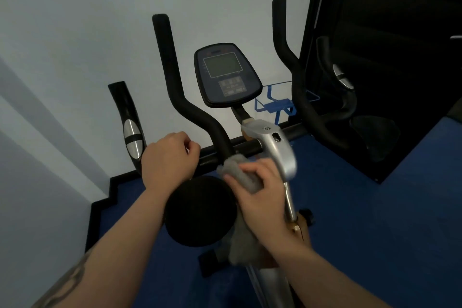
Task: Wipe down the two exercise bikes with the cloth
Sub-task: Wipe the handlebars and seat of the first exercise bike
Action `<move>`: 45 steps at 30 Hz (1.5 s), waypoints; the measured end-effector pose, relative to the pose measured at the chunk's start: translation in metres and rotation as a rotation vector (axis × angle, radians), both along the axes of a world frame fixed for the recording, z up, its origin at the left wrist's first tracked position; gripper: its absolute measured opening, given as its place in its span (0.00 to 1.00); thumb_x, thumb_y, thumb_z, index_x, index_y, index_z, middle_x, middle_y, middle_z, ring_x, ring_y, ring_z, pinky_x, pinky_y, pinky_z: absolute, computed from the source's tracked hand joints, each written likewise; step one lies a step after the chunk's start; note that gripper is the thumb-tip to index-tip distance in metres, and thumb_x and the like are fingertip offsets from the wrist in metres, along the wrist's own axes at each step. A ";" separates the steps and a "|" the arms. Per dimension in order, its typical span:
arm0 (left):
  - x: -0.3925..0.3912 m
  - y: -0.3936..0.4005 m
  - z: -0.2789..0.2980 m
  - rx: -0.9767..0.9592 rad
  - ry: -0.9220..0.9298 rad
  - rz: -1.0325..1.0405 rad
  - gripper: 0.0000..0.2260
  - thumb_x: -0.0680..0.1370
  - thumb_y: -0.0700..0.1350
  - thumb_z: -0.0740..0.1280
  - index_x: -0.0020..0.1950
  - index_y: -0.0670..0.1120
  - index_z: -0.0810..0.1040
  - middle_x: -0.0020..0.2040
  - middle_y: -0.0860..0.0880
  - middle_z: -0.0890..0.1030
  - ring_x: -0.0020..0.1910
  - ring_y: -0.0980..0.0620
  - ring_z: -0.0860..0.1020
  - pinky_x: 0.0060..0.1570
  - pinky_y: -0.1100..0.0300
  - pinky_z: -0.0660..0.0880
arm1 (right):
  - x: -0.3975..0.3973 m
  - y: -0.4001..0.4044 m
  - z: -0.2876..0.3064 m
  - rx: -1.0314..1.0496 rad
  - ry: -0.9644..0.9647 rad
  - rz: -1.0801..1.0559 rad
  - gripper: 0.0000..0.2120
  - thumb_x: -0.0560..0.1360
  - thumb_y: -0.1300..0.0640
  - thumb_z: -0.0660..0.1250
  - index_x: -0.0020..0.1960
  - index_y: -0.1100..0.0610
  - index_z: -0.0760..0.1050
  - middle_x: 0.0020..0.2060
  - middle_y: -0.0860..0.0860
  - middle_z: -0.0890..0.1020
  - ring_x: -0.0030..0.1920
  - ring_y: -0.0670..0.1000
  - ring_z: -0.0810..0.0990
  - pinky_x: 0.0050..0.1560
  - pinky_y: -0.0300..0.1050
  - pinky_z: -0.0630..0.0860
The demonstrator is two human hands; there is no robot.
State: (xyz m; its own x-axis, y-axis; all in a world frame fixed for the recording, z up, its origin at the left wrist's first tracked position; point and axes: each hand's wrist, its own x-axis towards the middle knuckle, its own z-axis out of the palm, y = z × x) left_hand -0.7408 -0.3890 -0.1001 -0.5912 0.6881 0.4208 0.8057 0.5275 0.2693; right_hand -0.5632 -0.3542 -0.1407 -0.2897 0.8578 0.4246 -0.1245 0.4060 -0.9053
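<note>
At the handlebar: the right hand point(260, 190) grips a grey cloth point(240, 177) and presses it against the base of the black foam grip point(200, 117), just beside the silver stem bracket point(280, 147).
Cloth: bunched under the fingers, its tail hanging below the wrist.
Left hand point(167, 157): curled round the crossbar point(215, 155), left of the foam grip.
Exercise bike: console point(226, 75) upright ahead, facing the camera.
Floor point(375, 220): blue.
Wall point(87, 32): pale.
</note>
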 end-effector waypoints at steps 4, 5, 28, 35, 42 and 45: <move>0.001 -0.001 0.002 0.001 0.006 0.009 0.11 0.77 0.48 0.61 0.37 0.47 0.76 0.32 0.52 0.74 0.27 0.57 0.68 0.28 0.62 0.60 | -0.026 0.016 0.012 -0.098 0.010 -0.111 0.10 0.70 0.56 0.76 0.49 0.52 0.79 0.49 0.50 0.77 0.49 0.41 0.77 0.48 0.29 0.72; 0.001 -0.001 0.002 0.000 0.006 0.012 0.11 0.77 0.48 0.61 0.37 0.47 0.76 0.32 0.52 0.75 0.28 0.57 0.69 0.28 0.61 0.61 | -0.024 0.008 0.005 -0.117 0.022 -0.092 0.10 0.71 0.55 0.75 0.51 0.48 0.78 0.51 0.49 0.76 0.50 0.41 0.76 0.49 0.30 0.73; 0.002 0.002 0.003 -0.035 0.000 -0.002 0.12 0.77 0.49 0.60 0.36 0.47 0.75 0.32 0.52 0.74 0.28 0.56 0.70 0.29 0.59 0.67 | -0.021 0.028 0.023 -0.035 -0.177 0.030 0.06 0.75 0.56 0.71 0.48 0.50 0.74 0.49 0.47 0.74 0.48 0.36 0.74 0.46 0.26 0.69; 0.001 0.002 0.001 -0.013 0.020 0.005 0.12 0.77 0.50 0.60 0.37 0.48 0.76 0.31 0.53 0.74 0.27 0.57 0.68 0.27 0.63 0.61 | 0.002 -0.001 -0.002 0.034 -0.174 0.000 0.09 0.73 0.57 0.73 0.49 0.47 0.75 0.50 0.40 0.72 0.52 0.39 0.75 0.49 0.27 0.71; 0.000 -0.007 0.006 0.116 -0.038 -0.093 0.07 0.77 0.46 0.63 0.41 0.48 0.79 0.35 0.54 0.76 0.30 0.60 0.70 0.30 0.65 0.63 | -0.033 0.033 0.040 0.074 -0.210 0.024 0.11 0.75 0.58 0.71 0.57 0.52 0.81 0.51 0.39 0.76 0.54 0.36 0.75 0.55 0.27 0.68; -0.006 -0.011 0.012 0.313 -0.287 -0.214 0.07 0.78 0.44 0.64 0.42 0.53 0.80 0.38 0.58 0.79 0.37 0.59 0.77 0.36 0.65 0.70 | -0.011 0.019 0.023 0.120 -0.161 0.066 0.15 0.75 0.61 0.71 0.60 0.50 0.80 0.53 0.36 0.79 0.56 0.36 0.77 0.57 0.28 0.71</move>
